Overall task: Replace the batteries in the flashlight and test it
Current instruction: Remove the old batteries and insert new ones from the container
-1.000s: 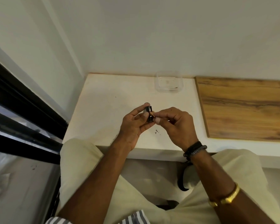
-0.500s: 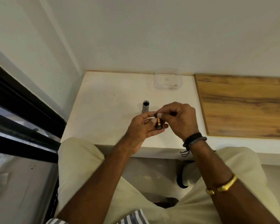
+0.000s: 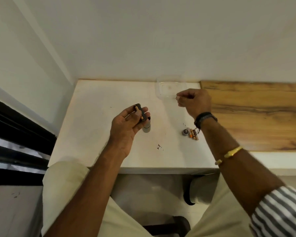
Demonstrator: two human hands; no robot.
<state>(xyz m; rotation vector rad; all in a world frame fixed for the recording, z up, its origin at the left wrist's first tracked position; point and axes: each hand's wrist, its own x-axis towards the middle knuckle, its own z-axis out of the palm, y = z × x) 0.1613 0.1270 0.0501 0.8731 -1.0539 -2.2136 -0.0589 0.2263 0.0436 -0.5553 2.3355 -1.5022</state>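
Observation:
My left hand (image 3: pixel 126 124) grips a black battery holder (image 3: pixel 141 112) with a copper-tipped battery showing in it. It is held just above the grey flashlight body (image 3: pixel 147 128), which stands upright and open-topped on the white table (image 3: pixel 96 117). My right hand (image 3: pixel 194 101) hovers at the near rim of a clear plastic container (image 3: pixel 169 86), fingers pinched together with nothing visible between them. Two or three loose batteries (image 3: pixel 193 134) and the dark flashlight cap (image 3: pixel 185 132) lie on the table under my right wrist.
A wooden board (image 3: pixel 255 113) covers the surface to the right of the white table. The wall runs along the table's far edge, and a dark window frame (image 3: pixel 15 134) runs along the left. Small dark specks (image 3: pixel 159 146) lie near the front edge. My knees are below the table.
My hands have come apart. The right hand moved away to the far right, up to the container. The left hand moved left and back with the battery holder, to above the flashlight body.

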